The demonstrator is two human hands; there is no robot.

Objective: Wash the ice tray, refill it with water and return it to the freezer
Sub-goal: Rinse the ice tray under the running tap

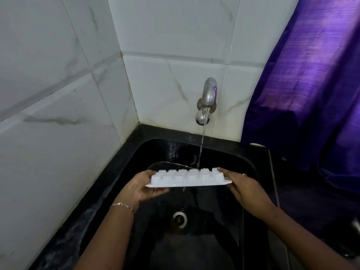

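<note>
A white plastic ice tray point(187, 177) is held upside down over the black sink point(229, 152), its cube bumps facing up. My left hand point(143, 187) grips its left end from below. My right hand point(242, 187) grips its right end, fingers over the top edge. A thin stream of water point(201, 147) runs from the chrome wall tap point(208, 94) and lands on the tray's far right part. Water drips off the tray's near edge.
The sink's drain point(180, 218) lies below the tray. White marbled wall tiles point(58, 94) close in the left and back. A purple curtain point(311, 84) hangs at the right over a black counter point(303, 201). The left counter edge point(81, 207) is wet.
</note>
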